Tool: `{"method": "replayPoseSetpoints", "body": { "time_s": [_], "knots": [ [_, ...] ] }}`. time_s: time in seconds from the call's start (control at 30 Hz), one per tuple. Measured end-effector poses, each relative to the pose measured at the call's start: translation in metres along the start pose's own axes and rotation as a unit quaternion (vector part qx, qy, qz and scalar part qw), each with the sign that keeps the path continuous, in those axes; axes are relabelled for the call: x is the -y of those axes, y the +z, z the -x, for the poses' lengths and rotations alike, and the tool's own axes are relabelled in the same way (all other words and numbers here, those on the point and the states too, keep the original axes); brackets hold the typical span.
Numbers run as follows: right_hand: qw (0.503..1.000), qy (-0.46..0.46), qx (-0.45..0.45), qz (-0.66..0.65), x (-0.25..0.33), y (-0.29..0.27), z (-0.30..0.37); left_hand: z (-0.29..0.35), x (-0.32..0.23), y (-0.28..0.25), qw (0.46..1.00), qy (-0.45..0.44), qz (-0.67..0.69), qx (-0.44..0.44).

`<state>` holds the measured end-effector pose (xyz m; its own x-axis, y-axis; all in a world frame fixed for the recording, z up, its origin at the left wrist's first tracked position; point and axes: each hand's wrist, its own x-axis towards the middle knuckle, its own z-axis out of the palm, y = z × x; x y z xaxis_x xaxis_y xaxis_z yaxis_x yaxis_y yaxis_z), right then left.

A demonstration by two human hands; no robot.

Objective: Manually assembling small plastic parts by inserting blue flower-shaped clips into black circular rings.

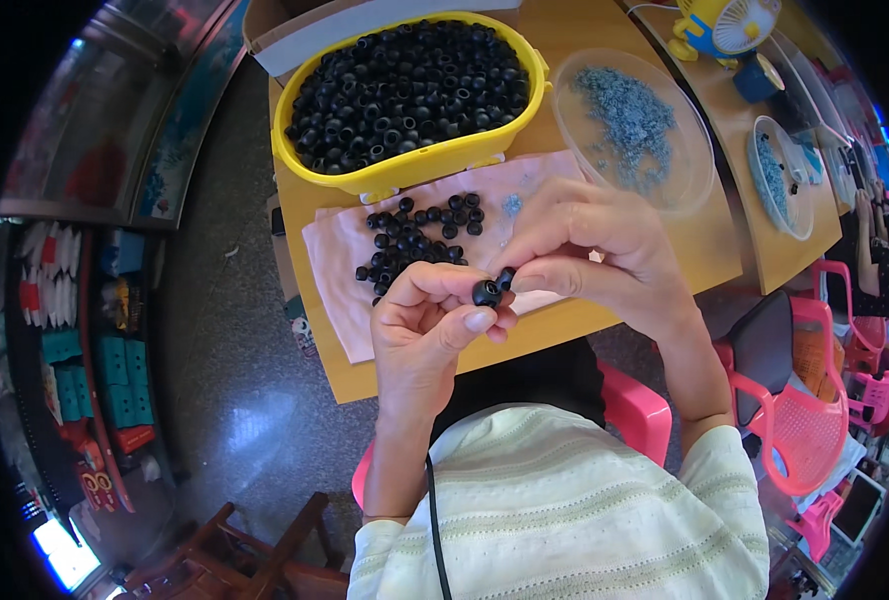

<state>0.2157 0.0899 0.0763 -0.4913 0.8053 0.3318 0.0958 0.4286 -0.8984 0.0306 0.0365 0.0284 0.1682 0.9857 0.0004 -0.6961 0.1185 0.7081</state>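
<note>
Above the near edge of the table, my left hand (pixel 427 318) is closed, thumb and fingers pinching a small round black bead-like piece (pixel 486 293) with a hollow opening. A second black piece (pixel 506 279) sits right beside it, between the two hands. My right hand (pixel 605 250) is closed too, its thumb and forefinger pressed together against that second piece; whatever they grip is hidden. Loose black pieces (pixel 405 243) of the same kind are scattered on a pink cloth (pixel 337 262) under and beyond my left hand. A little pile of pale blue bits (pixel 512 205) lies near my right fingers.
A yellow tub (pixel 415 163) full of black pieces stands at the back, before a cardboard box (pixel 365 28). Right of it is a clear round tray (pixel 700 165) with small blue bits (pixel 625 115). Another tray (pixel 803 222), a yellow-blue fan (pixel 730 25) and pink chairs (pixel 800 440) are farther right.
</note>
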Motion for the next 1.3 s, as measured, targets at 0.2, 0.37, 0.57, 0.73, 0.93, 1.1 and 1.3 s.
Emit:
{"method": "replayPoseSetpoints", "body": {
  "time_s": [0.2,0.37,0.57,0.73,0.93,1.1,1.3],
  "knots": [
    [0.999,-0.023,-0.013,0.036,0.002,0.005,0.006,0.005,0.002,0.005,1.000,0.002,0.003,-0.006],
    [0.993,-0.062,-0.035,0.091,0.006,0.011,0.008,0.007,0.003,0.003,1.000,-0.017,0.017,0.003],
    [0.974,-0.089,-0.075,0.196,0.007,0.020,0.017,0.008,0.003,0.003,0.988,-0.098,0.119,-0.007],
    [0.940,-0.134,-0.076,0.305,0.007,0.020,0.019,0.004,0.003,0.011,0.977,-0.140,0.160,-0.021],
    [0.913,-0.163,-0.070,0.367,0.001,0.019,0.019,0.006,0.007,0.001,0.975,-0.170,0.136,-0.050],
    [0.916,-0.181,-0.021,0.358,-0.007,0.018,0.022,-0.001,0.008,0.001,0.978,-0.169,0.110,-0.054],
    [0.930,-0.171,-0.080,0.315,-0.023,0.019,0.001,-0.022,-0.003,0.003,0.985,-0.139,0.055,-0.088]
  ]
}}
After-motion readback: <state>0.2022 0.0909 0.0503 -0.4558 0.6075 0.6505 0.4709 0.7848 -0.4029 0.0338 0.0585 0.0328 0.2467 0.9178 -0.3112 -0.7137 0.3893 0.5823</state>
